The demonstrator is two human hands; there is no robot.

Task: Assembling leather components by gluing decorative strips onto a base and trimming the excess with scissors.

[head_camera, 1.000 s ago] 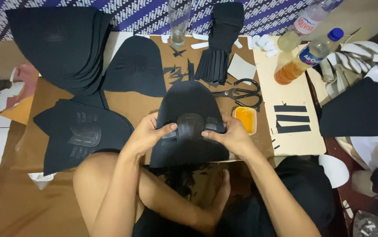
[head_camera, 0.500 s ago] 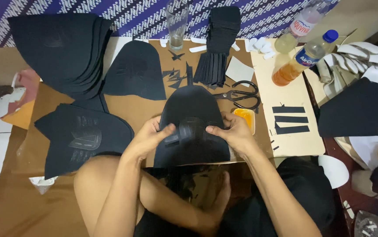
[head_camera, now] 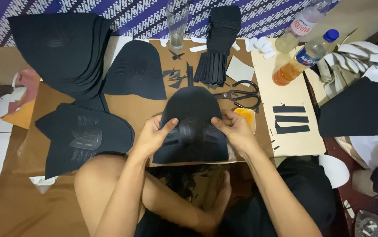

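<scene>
- Centrally on the brown table (head_camera: 136, 107): black dome-shaped piece (head_camera: 193, 127), smaller shiny patch (head_camera: 192, 130) laid over its middle.
- Left hand (head_camera: 154, 136) and right hand (head_camera: 235, 131): each grip closed on the piece's edge, thumbs pressing the patch.
- Best pressed evenly, outward from centre, patch kept square.
- Nearby: scissors (head_camera: 241, 94), black stacks (head_camera: 61, 52), bottles (head_camera: 305, 57), patterned cloth (head_camera: 132, 17).

Matt black foam piece (head_camera: 192, 131), glossy patch
</scene>
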